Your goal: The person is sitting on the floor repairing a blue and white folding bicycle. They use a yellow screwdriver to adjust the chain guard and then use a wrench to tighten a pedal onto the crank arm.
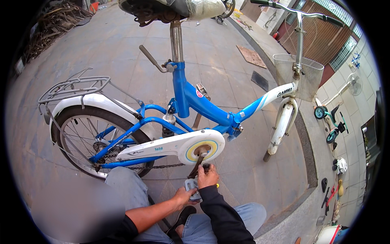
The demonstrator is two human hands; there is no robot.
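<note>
Evidently, both hands were busy low on the near side of a blue and white bicycle (211, 112), which stood upright on the paved floor (142, 49). The left hand (181, 197), reaching in from below, had its grip closed on a grey pedal (189, 185), thumb and fingers pinching the outer edge. That pedal was at the lower end of the brown crank arm (195, 168); whether it was fully screwed on could not be told. Just above and to the right, the right hand (208, 177) had its fingers bent together around a small dark piece (206, 166) beside the crank, too small and too covered to name. Above the hands was the round end of a white chain guard (162, 148), and below the guard ran the chain (162, 166) toward the rear wheel (72, 140). A grey rack (83, 87) stood over the white rear mudguard (91, 99). At the front, a wire basket (284, 65) hung under the handlebar (300, 11). Beyond the bicycle lay a brown board (251, 56) and a dark one (260, 81), while scrap (53, 24) was heaped at the far left.
</note>
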